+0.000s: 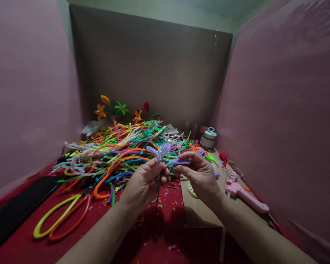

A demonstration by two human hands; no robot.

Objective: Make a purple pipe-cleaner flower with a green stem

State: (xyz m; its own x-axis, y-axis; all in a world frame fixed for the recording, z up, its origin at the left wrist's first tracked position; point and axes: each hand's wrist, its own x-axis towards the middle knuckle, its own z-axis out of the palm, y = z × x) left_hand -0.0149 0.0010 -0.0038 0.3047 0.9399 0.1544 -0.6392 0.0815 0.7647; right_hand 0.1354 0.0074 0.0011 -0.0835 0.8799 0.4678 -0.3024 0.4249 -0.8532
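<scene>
Petals [165, 149] at the fingers [154, 171] appear fuzzy, matt; pipe cleaners [143, 135] beyond, likewise. Left of fingers, 2 scissor handles [37, 231]: glossy plastic. Right, glue gun [247, 196]: smooth plastic.

A left hand [144, 181] grips a small, fuzzy purple flower [164, 149] of looped petals at its base, a thin dark stem [157, 200] hanging below. The right hand [200, 178] pinches a fuzzy purple petal piece [180, 161] just beside it. Behind lies a tangled heap of multicoloured fuzzy craft stems [134, 141], with an orange fuzzy flower [100, 112] and a green fuzzy flower [122, 107] beyond. Large scissors with yellow and red handles [88, 207] rest on a red table covering [118, 242]; a pink glue gun [249, 198] lies at right on tan cardboard [200, 216].
</scene>
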